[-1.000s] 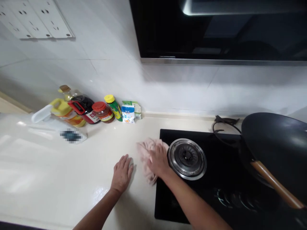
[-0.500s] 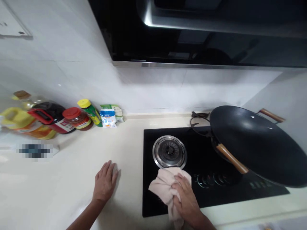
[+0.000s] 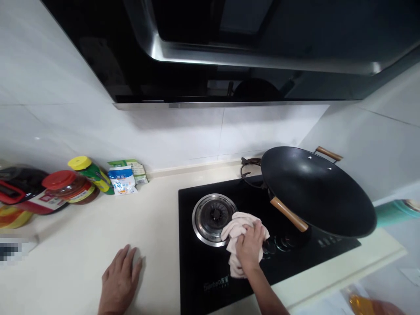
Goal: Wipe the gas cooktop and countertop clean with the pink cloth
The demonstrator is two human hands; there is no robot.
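My right hand (image 3: pixel 251 246) presses a crumpled pale pink cloth (image 3: pixel 236 261) onto the black glass cooktop (image 3: pixel 200 267), just right of the round burner (image 3: pixel 215 216). Its fingers are bent over the cloth, which covers part of the burner's ring and lies beside the control markings. My left hand (image 3: pixel 120 278) rests palm down on the cream countertop (image 3: pixel 157 249), left of the cooktop, fingers stretched out and holding nothing. A large black wok (image 3: pixel 315 188) with wooden handles sits on the cooktop's right side.
Behind the burner stands a dark pan support (image 3: pixel 251 173). Seasoning packets (image 3: pixel 123 180), a yellow-capped bottle (image 3: pixel 93 175), a red-lidded jar (image 3: pixel 70 186) and a dark jug (image 3: pixel 29 188) line the wall at left. A black range hood (image 3: pixel 229 78) overhangs the cooktop. A green cylinder (image 3: pixel 395 212) is at right.
My right hand has slid the cloth rightward and away from me across the cooktop, uncovering lettering near the front edge. The camera view has turned right. My left hand still rests on the countertop.
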